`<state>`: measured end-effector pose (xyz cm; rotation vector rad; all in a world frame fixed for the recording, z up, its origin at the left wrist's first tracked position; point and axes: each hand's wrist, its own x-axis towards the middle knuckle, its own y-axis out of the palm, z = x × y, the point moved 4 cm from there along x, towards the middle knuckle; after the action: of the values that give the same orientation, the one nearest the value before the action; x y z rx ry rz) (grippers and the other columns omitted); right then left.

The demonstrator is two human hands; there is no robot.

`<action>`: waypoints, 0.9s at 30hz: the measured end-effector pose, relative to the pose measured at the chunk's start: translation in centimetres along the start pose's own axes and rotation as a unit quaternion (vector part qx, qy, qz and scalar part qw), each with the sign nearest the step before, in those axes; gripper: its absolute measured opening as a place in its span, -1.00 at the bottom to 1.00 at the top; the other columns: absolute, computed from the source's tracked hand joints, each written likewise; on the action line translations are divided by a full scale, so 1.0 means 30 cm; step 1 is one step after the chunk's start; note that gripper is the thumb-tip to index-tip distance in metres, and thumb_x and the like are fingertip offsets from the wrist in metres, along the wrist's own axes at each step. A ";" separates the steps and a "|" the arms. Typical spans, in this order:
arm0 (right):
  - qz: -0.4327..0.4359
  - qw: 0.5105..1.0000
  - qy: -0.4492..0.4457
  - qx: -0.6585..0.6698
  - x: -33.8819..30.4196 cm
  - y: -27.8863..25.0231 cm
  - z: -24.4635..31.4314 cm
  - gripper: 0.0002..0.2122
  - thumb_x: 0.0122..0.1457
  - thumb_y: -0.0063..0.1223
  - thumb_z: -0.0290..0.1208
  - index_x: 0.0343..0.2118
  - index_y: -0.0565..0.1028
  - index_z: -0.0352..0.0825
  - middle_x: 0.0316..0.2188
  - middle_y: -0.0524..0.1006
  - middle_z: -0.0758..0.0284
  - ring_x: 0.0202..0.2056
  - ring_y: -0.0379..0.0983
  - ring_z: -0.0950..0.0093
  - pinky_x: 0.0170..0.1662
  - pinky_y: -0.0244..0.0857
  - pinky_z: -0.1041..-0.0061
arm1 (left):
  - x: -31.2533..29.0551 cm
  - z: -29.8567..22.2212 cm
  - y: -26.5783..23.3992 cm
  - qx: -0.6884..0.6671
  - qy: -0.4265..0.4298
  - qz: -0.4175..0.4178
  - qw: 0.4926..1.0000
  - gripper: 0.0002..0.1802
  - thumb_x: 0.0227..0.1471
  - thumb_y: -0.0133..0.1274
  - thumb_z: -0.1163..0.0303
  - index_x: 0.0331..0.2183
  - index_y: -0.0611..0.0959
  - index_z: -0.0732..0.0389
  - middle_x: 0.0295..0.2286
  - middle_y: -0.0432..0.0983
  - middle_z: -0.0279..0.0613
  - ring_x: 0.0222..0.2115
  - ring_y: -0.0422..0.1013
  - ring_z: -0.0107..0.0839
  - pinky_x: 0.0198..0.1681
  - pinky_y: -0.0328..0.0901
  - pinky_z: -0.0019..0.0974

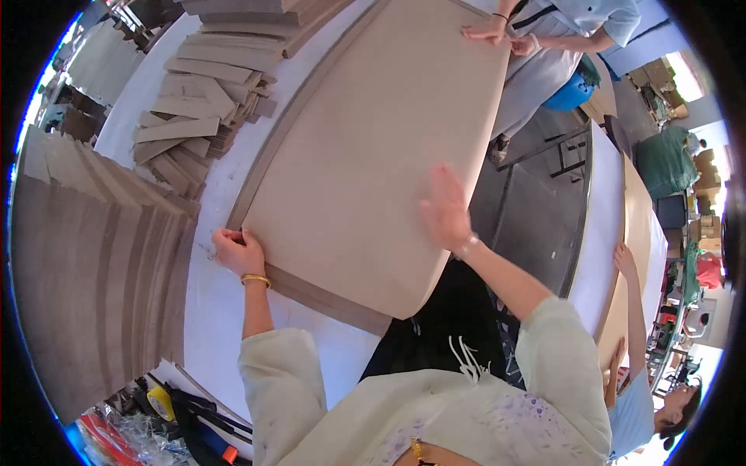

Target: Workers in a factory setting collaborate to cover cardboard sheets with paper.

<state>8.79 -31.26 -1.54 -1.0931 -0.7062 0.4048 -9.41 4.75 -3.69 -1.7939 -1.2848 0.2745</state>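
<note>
A large brown cardboard sheet (365, 147) lies across the white table in front of me, on top of what looks like a stack of sheets whose grey-brown edges show on its left and near sides. At its near left corner, my left hand (239, 250) is closed, thumb and fingers pinching the corner. My right hand (447, 210) hovers over or rests on the sheet near its right edge, fingers stretched out and slightly smeared by motion; whether it touches cannot be told. Across the table, a co-worker's hand (488, 31) lies by the sheet's far right corner.
A tall stack of cardboard (101, 272) stands at the left. Beyond it a loose heap of cardboard strips (194, 109) lies on the white table (214, 311). Yellow tape (161, 404) is at lower left. To the right, another person handles a sheet at a second table (594, 233).
</note>
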 end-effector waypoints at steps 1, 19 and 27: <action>0.076 0.996 -0.041 0.006 0.080 0.046 0.049 -0.42 0.13 -0.26 -0.19 0.19 -0.05 -0.27 0.20 -0.04 0.21 0.23 -0.18 0.29 0.22 -0.34 0.27 | -0.002 0.007 -0.008 0.002 -0.004 -0.004 1.000 -0.66 -0.24 0.13 0.46 -0.40 0.32 0.16 -0.58 0.33 -0.39 -0.51 0.32 -0.35 -0.21 0.09 -0.18; 0.164 0.958 0.128 -0.198 0.726 0.223 -0.245 -0.37 0.14 -0.42 0.01 0.19 -0.09 -0.30 0.23 -0.11 0.31 0.25 -0.30 0.42 0.23 -0.37 0.28 | -0.010 0.000 -0.001 0.005 -0.001 -0.008 1.000 -0.69 -0.22 0.13 0.46 -0.43 0.32 0.16 -0.55 0.29 -0.33 -0.47 0.27 -0.34 -0.19 0.02 -0.19; 0.290 0.876 -0.368 0.113 0.324 0.352 0.584 -0.28 -0.01 -0.14 0.05 0.15 0.05 -0.31 0.20 -0.01 0.29 0.21 -0.12 0.41 0.23 -0.28 0.30 | -0.009 0.005 -0.015 0.026 0.001 -0.013 1.000 -0.69 -0.22 0.13 0.43 -0.43 0.33 0.16 -0.56 0.32 -0.37 -0.50 0.28 -0.37 -0.21 0.01 -0.20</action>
<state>3.98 -9.19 -3.19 -0.8955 -0.9508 1.4395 -9.92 4.62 -3.51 -1.7334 -1.2869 0.2890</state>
